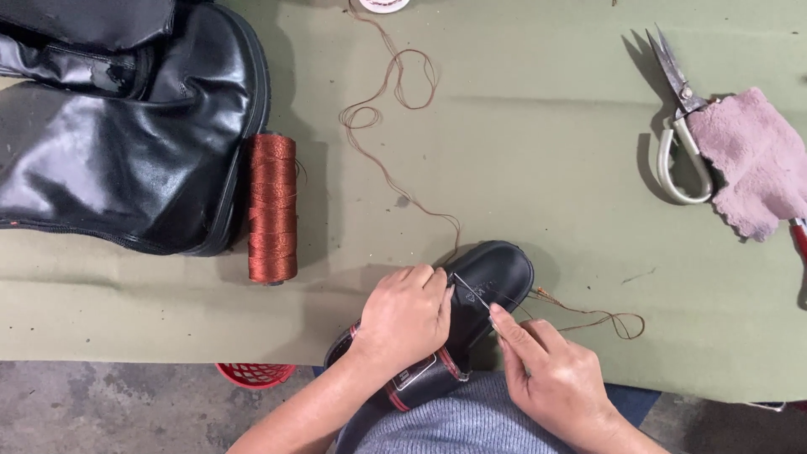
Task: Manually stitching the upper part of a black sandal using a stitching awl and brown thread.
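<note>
Here, the left hand (pixel 405 318) lies palm-down over the middle of a small black shoe (pixel 479 294), fingers curled round its upper and clamping it in place, the forearm entering from the lower edge of the view. The right hand (pixel 551 374) comes in from the lower right, its thumb and forefinger pinched on a thin metal needle (pixel 472 294) that crosses the shoe's upper; the remaining fingers are folded loosely beneath. The shoe rests at the near edge of the worktop (pixel 538 151), partly over the person's lap, which is clad in grey knit. Its long axis runs diagonally, the rounded toe pointing up and to the right, away from the person, the heel end down and to the left under the left hand, where a red trim shows. The needle lies slantwise across that axis, from upper left to lower right. A brown thread (pixel 395 168) trails from the shoe in loops across the olive cloth towards the far edge, and another loop (pixel 618 321) lies just right of the toe. A spool of rust-coloured thread (pixel 271 210) lies on its side beside a large black boot (pixel 126 126) at left; scissors (pixel 681 126) and a pink fleecy scrap (pixel 756 160) lie well apart at right.
</note>
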